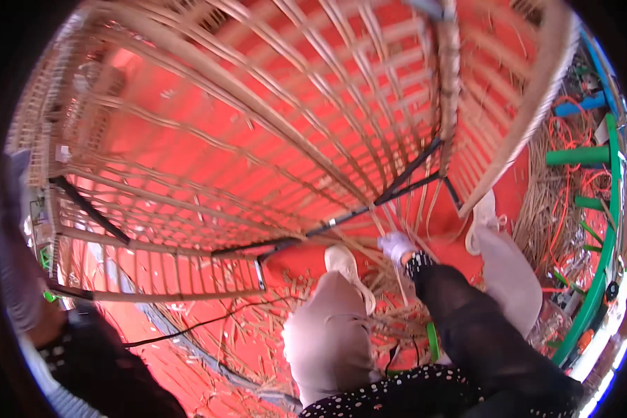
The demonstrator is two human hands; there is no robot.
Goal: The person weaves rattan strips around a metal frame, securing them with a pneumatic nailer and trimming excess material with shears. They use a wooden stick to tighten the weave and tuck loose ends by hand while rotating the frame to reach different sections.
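Observation:
A large woven rattan frame of brown slats, with dark metal bars along its lower edge, spreads in front of me. My right hand, in a pale glove, is at that lower edge. Its fingers look closed around loose rattan strands, though blur softens the grip. At the far left rim, my left hand, also gloved, is beside the frame's left end. Shadow and smear hide its fingers, so I cannot tell whether it touches the frame.
Cut rattan scraps litter the red floor covering. A black cable runs across it. To the right are a bundle of rattan strips, a green metal frame and tangled orange cord. My cream shoes stand close to the rattan frame.

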